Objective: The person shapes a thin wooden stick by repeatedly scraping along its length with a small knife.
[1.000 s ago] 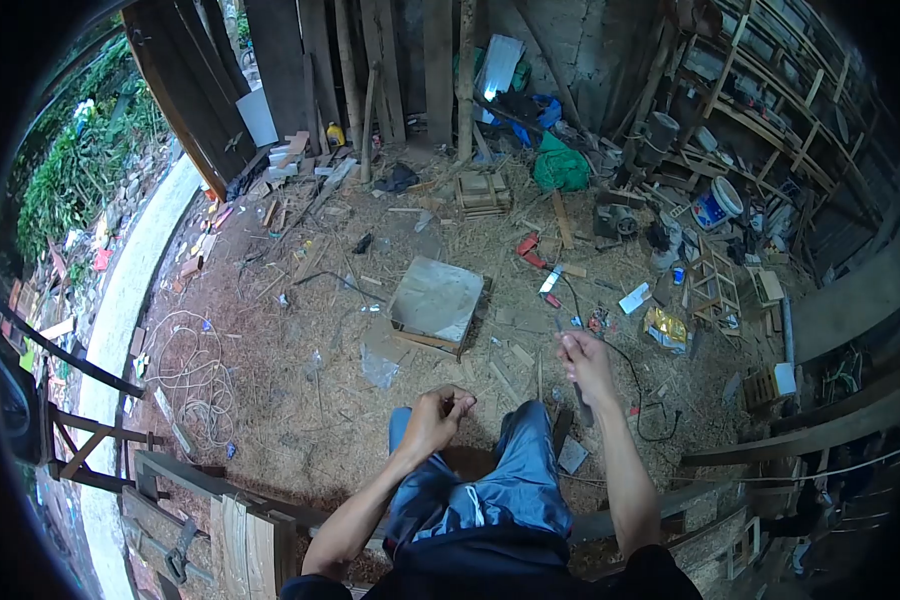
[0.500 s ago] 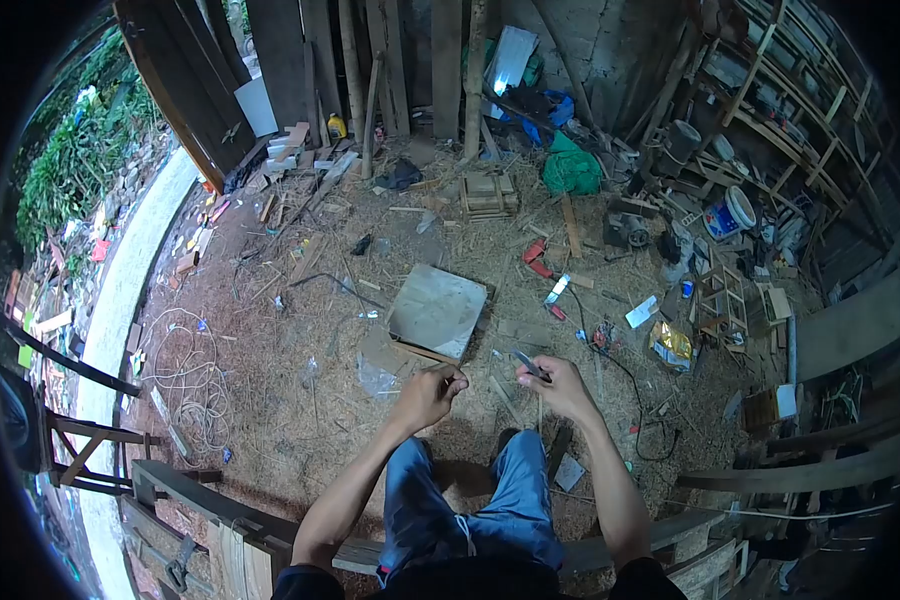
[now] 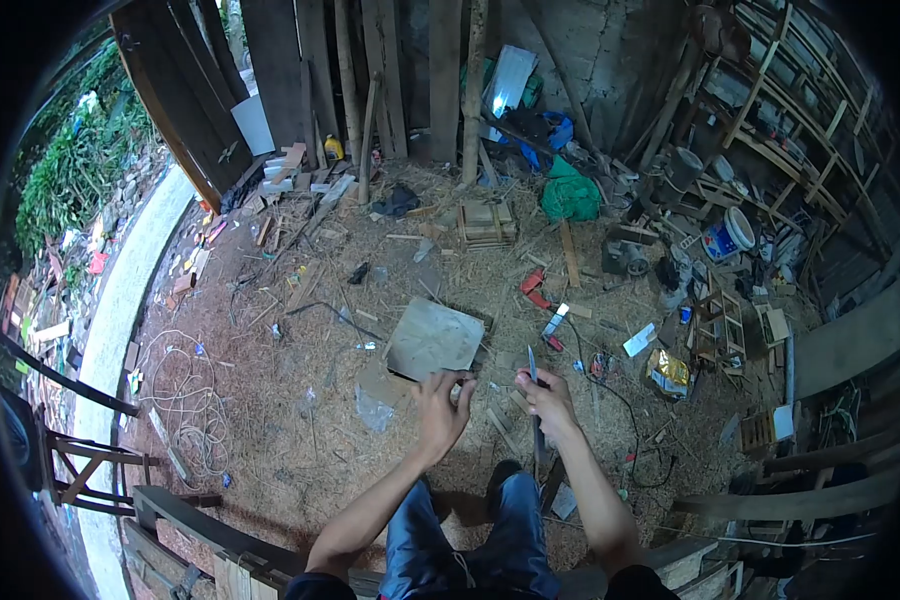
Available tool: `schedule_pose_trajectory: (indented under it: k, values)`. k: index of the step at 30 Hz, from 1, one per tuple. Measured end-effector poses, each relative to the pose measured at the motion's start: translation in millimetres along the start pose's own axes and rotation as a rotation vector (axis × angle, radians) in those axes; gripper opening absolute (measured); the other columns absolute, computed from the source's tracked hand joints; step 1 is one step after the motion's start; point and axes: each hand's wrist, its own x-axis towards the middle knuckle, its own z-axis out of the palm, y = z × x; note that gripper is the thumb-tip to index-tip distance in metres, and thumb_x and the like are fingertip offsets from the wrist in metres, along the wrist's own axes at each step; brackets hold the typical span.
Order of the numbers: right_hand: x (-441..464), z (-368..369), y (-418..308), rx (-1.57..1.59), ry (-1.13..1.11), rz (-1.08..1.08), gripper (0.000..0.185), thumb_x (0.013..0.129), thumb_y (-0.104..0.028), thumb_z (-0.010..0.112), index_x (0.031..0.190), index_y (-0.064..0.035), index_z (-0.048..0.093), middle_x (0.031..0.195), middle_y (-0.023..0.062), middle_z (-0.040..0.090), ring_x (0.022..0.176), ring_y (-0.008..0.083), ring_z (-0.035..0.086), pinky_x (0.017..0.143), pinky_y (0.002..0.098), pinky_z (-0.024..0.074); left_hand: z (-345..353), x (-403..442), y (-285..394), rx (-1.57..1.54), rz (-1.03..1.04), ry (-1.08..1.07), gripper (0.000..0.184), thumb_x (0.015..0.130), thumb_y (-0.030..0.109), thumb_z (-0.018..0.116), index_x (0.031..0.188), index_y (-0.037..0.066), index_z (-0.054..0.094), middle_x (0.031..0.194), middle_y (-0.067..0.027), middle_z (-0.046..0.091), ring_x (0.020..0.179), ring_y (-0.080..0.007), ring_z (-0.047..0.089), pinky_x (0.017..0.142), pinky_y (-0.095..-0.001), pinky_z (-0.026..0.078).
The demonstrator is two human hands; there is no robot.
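Note:
A square, flat-topped grey box [image 3: 436, 338] stands on the littered floor in front of me. My left hand [image 3: 440, 408] is at its near edge, fingers bent forward and thumb apart from them. Nothing shows between those fingers; whether they press on the box is hard to see. To the right of the box, my right hand [image 3: 548, 402] is closed around a slim knife [image 3: 533, 362]. Its narrow pale blade points forward and up, and its dark lower part comes out below my fist.
A red power drill [image 3: 534, 283] lies beyond the box to the right, with a dark cord nearby. Shiny gold packaging [image 3: 669, 370], a white bucket [image 3: 736, 230] and a green sack [image 3: 571, 190] sit farther right. Coiled rope [image 3: 195, 420] lies left. Shavings cover the floor.
My left hand has reached forward to the box edge and its fingers have loosened from a pinch. In my right hand the knife has turned more upright. The view has tilted upward slightly.

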Motion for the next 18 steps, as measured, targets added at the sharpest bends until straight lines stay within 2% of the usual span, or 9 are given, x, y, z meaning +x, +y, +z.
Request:
schedule_pose_trajectory:
  k: [1, 4, 5, 10, 12, 13, 14, 17, 18]
  values:
    - [0.0, 3.6, -0.6, 0.09, -0.002, 0.034, 0.014, 0.087, -0.011, 0.062, 0.098, -0.0041, 0.061, 0.073, -0.0028, 0.058, 0.047, -0.0012, 0.034, 0.039, 0.0159, 0.0258, 12.6, 5.1, 0.5, -0.338, -0.25, -0.068, 0.018, 0.083, 0.016, 0.064, 0.098, 0.005, 0.065, 0.081, -0.0098, 0.063, 0.073, -0.021, 0.056, 0.075, -0.0336, 0.043]
    - [-8.5, 12.0, -8.1, 0.251, -0.013, 0.09, 0.013, 0.084, -0.009, 0.065, 0.096, -0.0052, 0.061, 0.063, -0.0077, 0.045, 0.045, -0.0009, 0.032, 0.038, 0.0163, 0.0242, 23.4, 11.3, 21.1, -0.553, -0.406, -0.212, 0.021, 0.085, 0.02, 0.064, 0.098, 0.003, 0.065, 0.084, -0.008, 0.065, 0.072, -0.0151, 0.057, 0.07, -0.0288, 0.045]
    - [-12.3, 9.9, -10.4, 0.275, -0.035, 0.097, 0.014, 0.083, -0.012, 0.067, 0.095, -0.0063, 0.061, 0.062, -0.0082, 0.044, 0.046, -0.0003, 0.033, 0.038, 0.0167, 0.0251, 40.0, 8.3, 14.3, -0.748, -0.495, -0.228, 0.022, 0.088, 0.02, 0.062, 0.101, 0.002, 0.064, 0.086, -0.0016, 0.064, 0.078, -0.009, 0.053, 0.073, -0.0247, 0.043]
    - [-33.9, -1.4, -40.3, 0.296, -0.008, 0.137, 0.018, 0.082, -0.017, 0.069, 0.096, -0.0084, 0.062, 0.061, -0.0082, 0.043, 0.046, 0.0006, 0.036, 0.039, 0.0171, 0.0265, 32.9, 24.2, 67.5, -0.894, -0.645, -0.251, 0.022, 0.089, 0.021, 0.061, 0.099, 0.001, 0.063, 0.084, -0.0012, 0.062, 0.079, -0.0095, 0.053, 0.073, -0.0243, 0.042]
    - [-43.3, -7.7, -59.5, 0.24, 0.04, 0.145, 0.023, 0.083, -0.023, 0.069, 0.099, -0.0091, 0.061, 0.063, -0.008, 0.044, 0.047, 0.0005, 0.036, 0.039, 0.017, 0.0265, 32.8, 34.2, 86.0, -0.901, -0.686, -0.27, 0.021, 0.089, 0.021, 0.061, 0.098, 0.001, 0.063, 0.084, -0.001, 0.062, 0.079, -0.009, 0.052, 0.073, -0.0239, 0.041]
    - [-42.1, -18.0, -66.0, 0.225, -0.019, 0.131, 0.023, 0.089, -0.025, 0.062, 0.104, -0.0079, 0.059, 0.064, -0.0066, 0.045, 0.048, 0.0008, 0.036, 0.04, 0.0169, 0.0273, 39.0, 37.6, 86.8, -0.919, -0.626, -0.259, 0.022, 0.089, 0.022, 0.06, 0.097, 0.002, 0.063, 0.084, -0.0016, 0.062, 0.078, -0.0097, 0.054, 0.072, -0.0243, 0.042]
    - [-42.8, -31.2, -73.3, 0.226, -0.02, 0.135, 0.023, 0.089, -0.025, 0.062, 0.104, -0.0079, 0.059, 0.064, -0.0066, 0.045, 0.048, 0.0008, 0.036, 0.04, 0.0169, 0.0273, 44.4, 38.9, 87.3, -0.937, -0.566, -0.247, 0.022, 0.089, 0.023, 0.06, 0.097, 0.002, 0.062, 0.084, -0.0022, 0.062, 0.077, -0.0104, 0.055, 0.071, -0.0247, 0.044]
    - [-48.7, -75.2, -109.0, 0.254, -0.111, 0.083, 0.023, 0.096, -0.02, 0.047, 0.111, -0.0047, 0.056, 0.068, -0.0018, 0.051, 0.049, 0.0024, 0.04, 0.041, 0.0172, 0.0309, 33.7, 61.5, 106.3, -0.97, -0.632, -0.388, 0.022, 0.09, 0.024, 0.059, 0.096, 0.003, 0.062, 0.082, -0.0036, 0.062, 0.075, -0.0128, 0.059, 0.068, -0.0262, 0.047]
    - [-50.8, -85.6, -122.5, 0.256, -0.112, 0.083, 0.023, 0.096, -0.02, 0.047, 0.111, -0.0047, 0.056, 0.068, -0.0018, 0.051, 0.049, 0.0024, 0.04, 0.041, 0.0172, 0.0309, 29.8, 70.3, 114.1, -0.967, -0.631, -0.388, 0.022, 0.09, 0.024, 0.059, 0.096, 0.003, 0.062, 0.082, -0.0036, 0.062, 0.075, -0.0128, 0.059, 0.068, -0.0262, 0.047]
